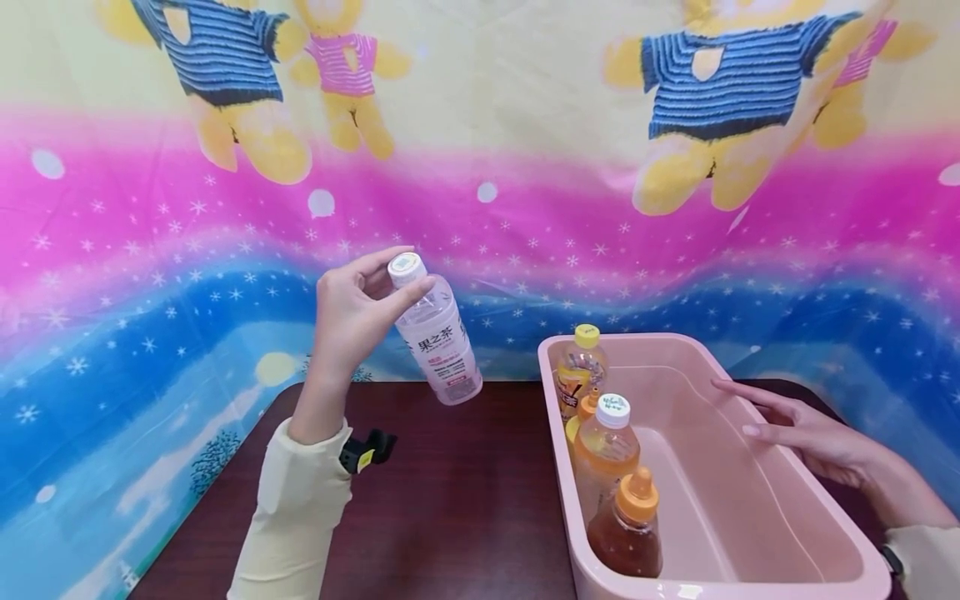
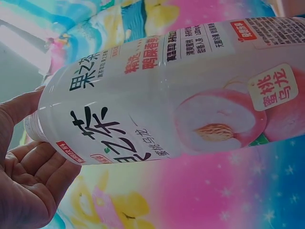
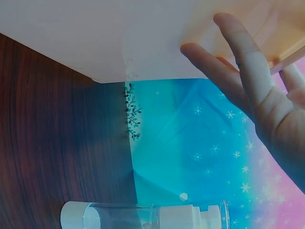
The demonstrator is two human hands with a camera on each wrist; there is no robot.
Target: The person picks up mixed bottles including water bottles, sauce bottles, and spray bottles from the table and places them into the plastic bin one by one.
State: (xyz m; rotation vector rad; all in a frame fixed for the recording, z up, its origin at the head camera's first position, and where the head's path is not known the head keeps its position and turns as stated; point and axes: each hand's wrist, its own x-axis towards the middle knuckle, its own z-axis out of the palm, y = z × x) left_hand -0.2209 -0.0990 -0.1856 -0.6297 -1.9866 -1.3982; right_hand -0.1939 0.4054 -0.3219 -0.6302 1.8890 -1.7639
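My left hand (image 1: 356, 312) pinches a clear drink bottle (image 1: 447, 354) around its white cap and neck, tilted in the air above the table, left of a pink bin (image 1: 660, 383). The left wrist view shows the bottle's pale label (image 2: 157, 95) with a peach picture, and the fingers (image 2: 40, 167) around the neck. At the bin's right rim lies my right hand (image 1: 817, 433), thumb and fingers extended over the edge. In the right wrist view its fingers (image 3: 248, 67) are straight against the bin's outer wall (image 3: 95, 38).
Along the bin's left side stand a yellow-capped bottle (image 1: 585, 367), a white-capped bottle (image 1: 607, 446) and a brown bottle with an orange nozzle cap (image 1: 630, 533). A clear pump bottle (image 3: 119, 217) appears beyond the bin. The dark table (image 1: 450, 500) meets a printed cloth (image 1: 465, 200) behind.
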